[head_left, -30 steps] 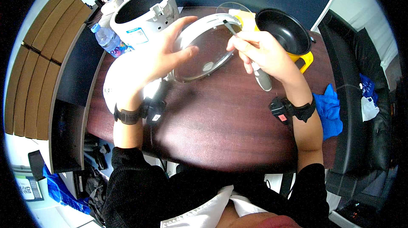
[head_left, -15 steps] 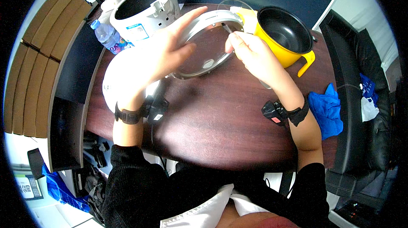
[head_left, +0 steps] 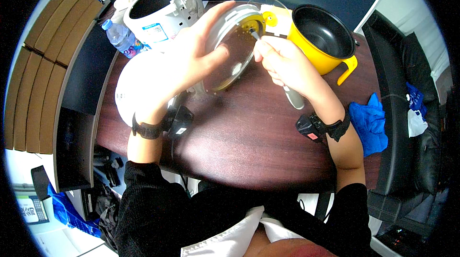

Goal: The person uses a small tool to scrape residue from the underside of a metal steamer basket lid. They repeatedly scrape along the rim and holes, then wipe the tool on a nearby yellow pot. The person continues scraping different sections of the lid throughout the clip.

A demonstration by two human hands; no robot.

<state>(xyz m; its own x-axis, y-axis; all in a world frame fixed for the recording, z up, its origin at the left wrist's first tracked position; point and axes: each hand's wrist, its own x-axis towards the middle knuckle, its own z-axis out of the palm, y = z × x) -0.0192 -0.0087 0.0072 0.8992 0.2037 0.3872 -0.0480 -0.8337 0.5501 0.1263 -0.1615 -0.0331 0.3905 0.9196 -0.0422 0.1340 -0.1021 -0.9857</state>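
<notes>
My left hand (head_left: 201, 51) is closed on a white appliance lid (head_left: 139, 84), fingers along its upper rim and thumb over its round inner plate (head_left: 230, 63). The lid is held tilted, its white rounded body toward the left. My right hand (head_left: 282, 65) grips a grey-handled tool (head_left: 293, 98) with a thin metal shaft, whose tip is at the upper part of the plate, near its rim. Whether the tip touches it is too small to tell. Both wrists wear black strapped devices.
A white cooker body (head_left: 163, 22) and water bottle (head_left: 120, 39) stand back left on the table (head_left: 235, 146). A yellow pot (head_left: 321, 60) with black interior is back right, a blue cloth (head_left: 366, 127) below it. Cardboard boxes (head_left: 43, 89) line the left; a black sofa (head_left: 412, 151) is right.
The lid has shifted up and tilted more steeply, with my left hand rising on it. The tool has moved with my right hand, its handle reappearing below my fingers.
</notes>
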